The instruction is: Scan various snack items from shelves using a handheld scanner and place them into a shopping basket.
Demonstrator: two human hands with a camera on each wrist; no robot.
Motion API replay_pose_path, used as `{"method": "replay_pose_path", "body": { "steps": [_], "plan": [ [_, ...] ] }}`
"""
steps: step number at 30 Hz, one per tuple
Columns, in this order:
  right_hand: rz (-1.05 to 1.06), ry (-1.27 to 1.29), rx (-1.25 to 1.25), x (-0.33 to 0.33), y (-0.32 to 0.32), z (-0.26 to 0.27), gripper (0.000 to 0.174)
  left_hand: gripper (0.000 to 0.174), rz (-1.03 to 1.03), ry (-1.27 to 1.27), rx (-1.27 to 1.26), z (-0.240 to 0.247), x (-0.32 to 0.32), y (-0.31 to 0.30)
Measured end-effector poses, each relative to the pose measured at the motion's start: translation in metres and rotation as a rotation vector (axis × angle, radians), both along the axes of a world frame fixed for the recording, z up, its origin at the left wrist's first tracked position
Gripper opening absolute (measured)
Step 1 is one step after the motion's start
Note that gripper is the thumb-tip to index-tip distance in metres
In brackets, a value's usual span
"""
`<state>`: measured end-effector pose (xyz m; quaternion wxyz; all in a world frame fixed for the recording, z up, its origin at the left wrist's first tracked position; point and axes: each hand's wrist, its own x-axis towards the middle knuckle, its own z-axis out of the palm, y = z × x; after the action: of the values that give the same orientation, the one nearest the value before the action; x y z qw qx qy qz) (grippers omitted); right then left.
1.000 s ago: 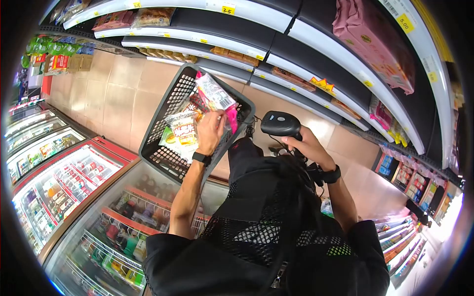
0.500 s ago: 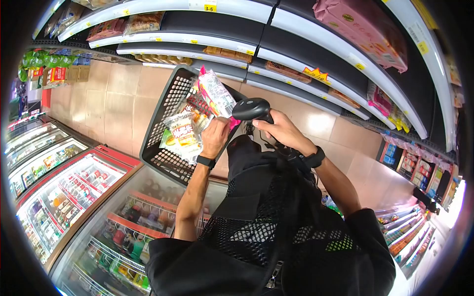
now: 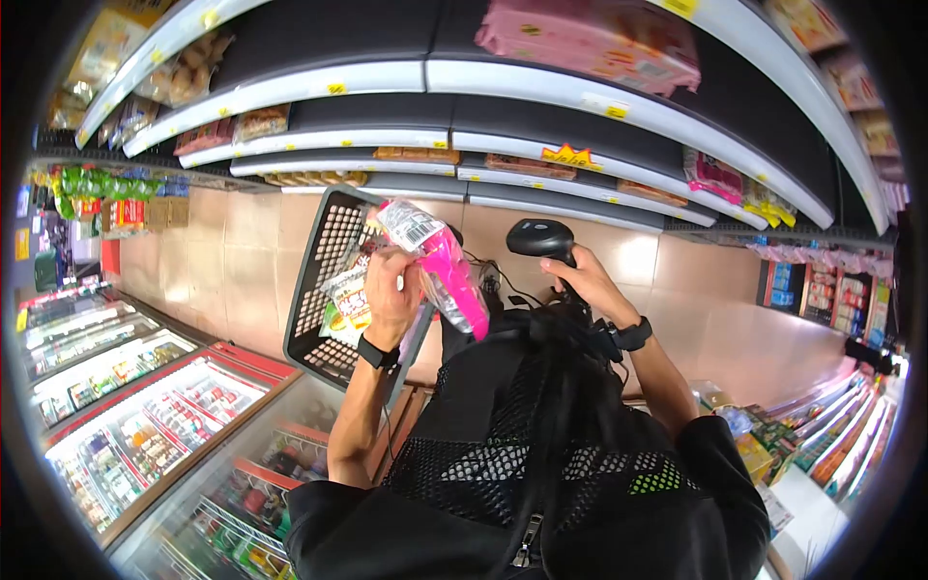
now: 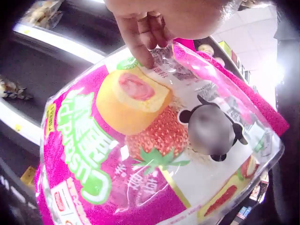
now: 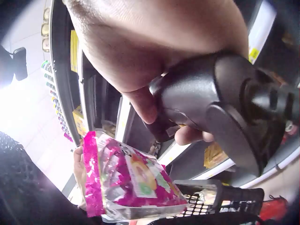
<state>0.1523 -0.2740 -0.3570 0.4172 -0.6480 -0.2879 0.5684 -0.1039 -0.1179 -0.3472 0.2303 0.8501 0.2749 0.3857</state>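
Note:
My left hand grips a pink and white plastic bag of custard pies by its edge, above the right side of a dark shopping basket. A barcode label faces up in the head view; the left wrist view shows the printed front, with a strawberry and a cut-open yellow pie. To the right of the bag, my right hand holds a black barcode scanner by its handle, with its head pointing left toward the bag. Clear-wrapped snack packs lie in the basket.
Store shelves run across the far side, with a pink package on an upper one. Glass-topped freezers stand at the left. Tiled floor lies between. A cable hangs near the scanner.
My left hand has raised the custard pie bag out of the basket and swung it right, toward my body. The scanner moved left to the bag, then back right, apart from it.

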Motion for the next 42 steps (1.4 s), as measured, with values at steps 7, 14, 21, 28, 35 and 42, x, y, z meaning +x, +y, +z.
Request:
{"method": "replay_pose_path", "body": {
  "steps": [7, 14, 21, 28, 35, 42],
  "plan": [
    [-0.221, 0.007, 0.028, 0.042, -0.067, 0.0, 0.03, 0.028, 0.12, -0.112, 0.108, 0.002, 0.083, 0.005],
    [-0.342, -0.006, 0.059, 0.082, -0.136, -0.001, 0.033, 0.018, 0.087, -0.104, 0.172, -0.025, 0.205, 0.016],
    [-0.445, 0.005, 0.076, 0.122, -0.181, 0.004, 0.03, 0.023, -0.153, 0.399, 0.398, -0.048, 0.339, 0.008],
    [-0.435, -0.011, 0.095, 0.143, -0.201, -0.003, 0.034, 0.033, -0.351, 0.524, 0.44, -0.097, 0.436, -0.008],
    [-0.483, 0.029, 0.125, 0.156, -0.205, 0.004, 0.028, 0.069, -0.168, 0.679, 0.425, -0.058, 0.434, -0.072],
    [-0.483, 0.031, 0.146, 0.166, -0.212, -0.004, 0.031, 0.082, -0.308, 0.922, 0.216, -0.083, 0.442, -0.049]
  ]
}}
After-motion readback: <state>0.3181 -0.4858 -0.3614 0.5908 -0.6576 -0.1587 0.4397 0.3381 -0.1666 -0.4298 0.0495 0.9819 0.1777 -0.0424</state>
